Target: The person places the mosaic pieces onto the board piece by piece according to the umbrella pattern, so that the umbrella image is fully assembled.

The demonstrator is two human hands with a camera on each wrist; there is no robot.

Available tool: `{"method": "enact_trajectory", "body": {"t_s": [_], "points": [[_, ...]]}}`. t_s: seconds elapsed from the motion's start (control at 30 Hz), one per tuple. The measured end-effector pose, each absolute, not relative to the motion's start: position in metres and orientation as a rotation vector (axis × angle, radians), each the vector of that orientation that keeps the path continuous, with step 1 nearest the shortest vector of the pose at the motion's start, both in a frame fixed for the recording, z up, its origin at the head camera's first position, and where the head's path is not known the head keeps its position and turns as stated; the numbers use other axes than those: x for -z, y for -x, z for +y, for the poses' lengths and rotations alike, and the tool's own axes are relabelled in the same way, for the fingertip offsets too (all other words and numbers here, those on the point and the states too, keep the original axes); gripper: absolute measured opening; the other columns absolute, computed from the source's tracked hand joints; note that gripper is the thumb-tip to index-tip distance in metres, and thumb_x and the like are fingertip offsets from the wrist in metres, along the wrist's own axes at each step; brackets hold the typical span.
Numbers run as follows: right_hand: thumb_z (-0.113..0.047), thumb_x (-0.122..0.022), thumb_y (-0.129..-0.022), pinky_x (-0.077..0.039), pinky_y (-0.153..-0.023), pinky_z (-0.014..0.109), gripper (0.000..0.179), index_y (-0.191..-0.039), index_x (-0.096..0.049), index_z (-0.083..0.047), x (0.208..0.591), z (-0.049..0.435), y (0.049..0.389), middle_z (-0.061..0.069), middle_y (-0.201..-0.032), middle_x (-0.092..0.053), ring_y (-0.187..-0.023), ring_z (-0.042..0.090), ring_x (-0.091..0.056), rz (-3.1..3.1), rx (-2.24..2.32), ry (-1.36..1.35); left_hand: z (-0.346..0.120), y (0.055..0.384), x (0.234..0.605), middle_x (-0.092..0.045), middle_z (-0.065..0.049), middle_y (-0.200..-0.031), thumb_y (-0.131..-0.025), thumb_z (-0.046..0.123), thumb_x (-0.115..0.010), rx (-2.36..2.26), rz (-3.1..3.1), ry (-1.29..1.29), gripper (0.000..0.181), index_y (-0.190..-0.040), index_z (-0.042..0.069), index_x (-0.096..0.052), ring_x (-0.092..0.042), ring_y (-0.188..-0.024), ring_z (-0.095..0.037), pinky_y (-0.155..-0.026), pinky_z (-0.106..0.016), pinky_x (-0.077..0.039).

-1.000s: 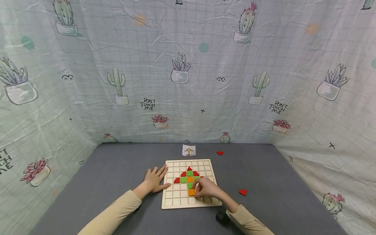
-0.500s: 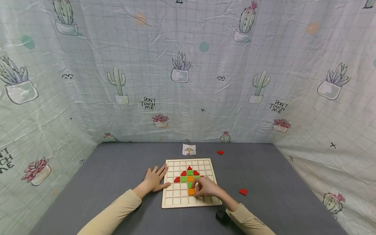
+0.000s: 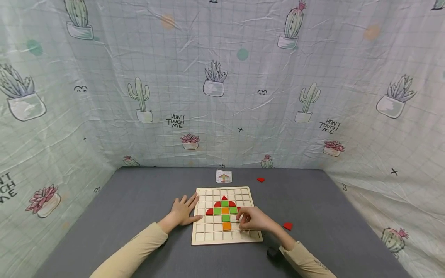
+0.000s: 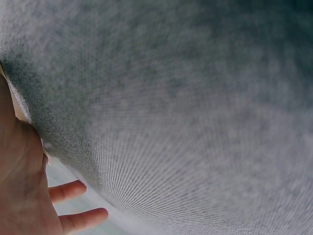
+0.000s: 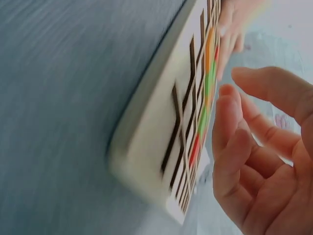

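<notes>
A pale wooden grid board (image 3: 212, 238) lies on the grey table, bearing flat coloured pieces. An orange square (image 3: 226, 226) sits in the lowest filled cell, with a green square (image 3: 226, 218) above it. More green, orange and red pieces spread above, topped by a red triangle (image 3: 224, 197). My left hand (image 3: 182, 213) rests with spread fingers against the board's left edge. Over the board's right part hovers my right hand (image 3: 255, 219), thumb and fingers bent and apart. Nothing shows between them in the right wrist view. The left wrist view is mostly table surface.
A small printed pattern card (image 3: 223, 176) lies beyond the board. Two loose red pieces are on the table: one far piece (image 3: 260, 180) right of the card, one nearer piece (image 3: 287, 226) right of the board. A cactus-print cloth (image 3: 194, 104) hangs behind.
My right hand has left the lower orange square and moved right, uncovering it and the green pieces. My left hand has stayed at the board's edge.
</notes>
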State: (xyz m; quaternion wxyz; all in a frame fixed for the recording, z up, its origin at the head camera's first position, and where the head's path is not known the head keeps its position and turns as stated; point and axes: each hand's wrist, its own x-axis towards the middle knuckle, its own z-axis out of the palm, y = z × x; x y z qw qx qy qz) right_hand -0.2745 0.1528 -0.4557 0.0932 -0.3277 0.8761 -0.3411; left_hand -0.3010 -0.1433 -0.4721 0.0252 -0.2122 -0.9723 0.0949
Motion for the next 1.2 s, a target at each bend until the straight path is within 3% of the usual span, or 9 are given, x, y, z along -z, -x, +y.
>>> {"method": "enact_trajectory", "body": {"t_s": [0.2,0.6,1.2], "points": [[-0.007,-0.064,-0.078,-0.044,-0.055,0.019,0.013,-0.091,-0.064,-0.002,0.452,0.196,0.271,0.003,-0.07,-0.061,-0.058,0.004,-0.052,2.624,0.983,0.949,-0.143,0.302,0.475,-0.029,-0.001,-0.146,-0.084,0.064,-0.038,-0.289,-3.015,0.646,0.076,-0.141,0.015,-0.029,-0.038,-0.122,-0.03,-0.084,-0.05,-0.035],[-0.007,-0.068,-0.074,-0.042,-0.052,0.019,0.014,-0.087,-0.065,-0.001,0.451,0.278,0.265,0.002,-0.071,-0.06,-0.057,0.001,-0.05,2.751,0.944,0.788,-0.145,0.305,0.478,-0.027,-0.001,-0.147,-0.084,0.063,-0.037,-0.292,-3.019,0.664,0.076,-0.141,0.014,-0.028,-0.038,-0.122,-0.031,-0.083,-0.05,-0.035],[-0.017,-0.074,-0.071,-0.035,-0.053,0.02,0.017,-0.077,-0.062,-0.007,0.459,0.295,0.264,-0.003,-0.064,-0.053,-0.054,0.0,-0.041,2.872,0.826,0.639,-0.145,0.307,0.479,-0.028,-0.002,-0.146,-0.084,0.063,-0.037,-0.298,-3.001,0.677,0.076,-0.141,0.014,-0.028,-0.038,-0.121,-0.031,-0.082,-0.049,-0.036]]}}
